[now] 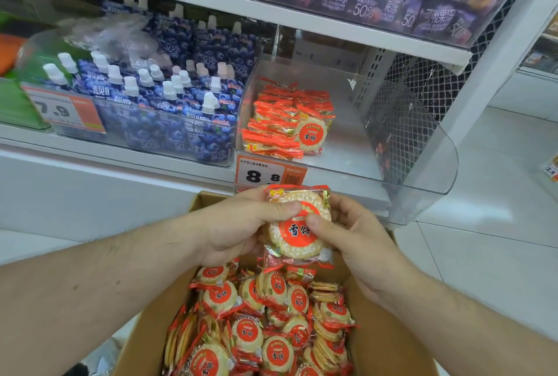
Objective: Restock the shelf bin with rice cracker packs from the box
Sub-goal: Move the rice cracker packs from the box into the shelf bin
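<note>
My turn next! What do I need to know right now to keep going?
Left hand and right hand: both pinch one rice cracker pack, held above the box, below the bin's front.
Shelf bin: a small pile of packs sits at its left side; the right side is bare.
Box: many packs inside.
Done: some packs are in the bin.
Left: put this pack in the bin, then keep filling it from the box.

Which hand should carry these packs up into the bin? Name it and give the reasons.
Probably the right hand. The clear bin has bare floor right of its rice cracker packs, on that side; the left hand would cross over.
</note>
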